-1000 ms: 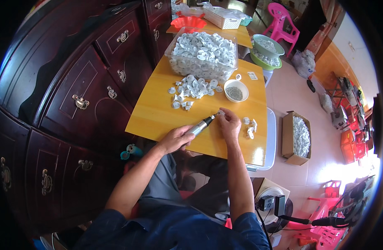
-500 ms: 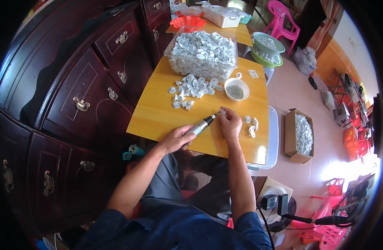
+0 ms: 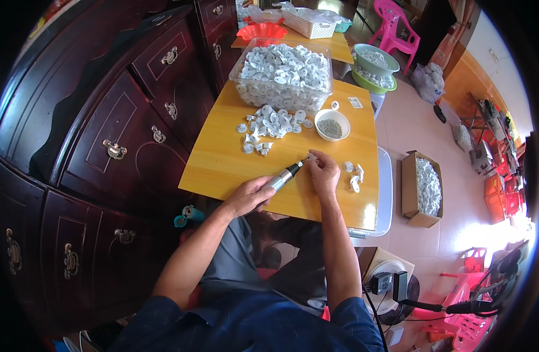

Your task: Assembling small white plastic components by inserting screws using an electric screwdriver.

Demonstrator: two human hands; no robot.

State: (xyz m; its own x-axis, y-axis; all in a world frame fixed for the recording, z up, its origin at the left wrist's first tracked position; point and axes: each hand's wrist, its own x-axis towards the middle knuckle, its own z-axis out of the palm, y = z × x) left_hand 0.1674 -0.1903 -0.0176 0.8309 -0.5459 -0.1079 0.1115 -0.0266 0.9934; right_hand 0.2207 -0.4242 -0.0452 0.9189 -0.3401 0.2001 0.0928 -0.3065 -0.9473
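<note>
My left hand (image 3: 246, 196) is closed round the silver and black electric screwdriver (image 3: 283, 177), which slants up and to the right. Its tip meets a small white plastic part (image 3: 312, 157) pinched in the fingers of my right hand (image 3: 324, 173); the fingers hide most of that part. Just beyond my right hand stands a white bowl (image 3: 342, 131) of tiny metal screws (image 3: 329, 128). A loose pile of white plastic parts (image 3: 276, 122) lies farther left on the yellow table (image 3: 222, 167). Several similar pieces (image 3: 354, 177) rest right of my right hand.
A clear tub (image 3: 281, 97) heaped with white parts fills the table's far end. Dark wooden drawers (image 3: 105, 193) line the left. A cardboard box (image 3: 411, 188) of white pieces stands on the floor at right, near stacked basins (image 3: 372, 82) and a pink chair (image 3: 394, 32).
The view has shifted very slightly. Both hands, the electric screwdriver and the pinched plastic part keep nearly the same places.
</note>
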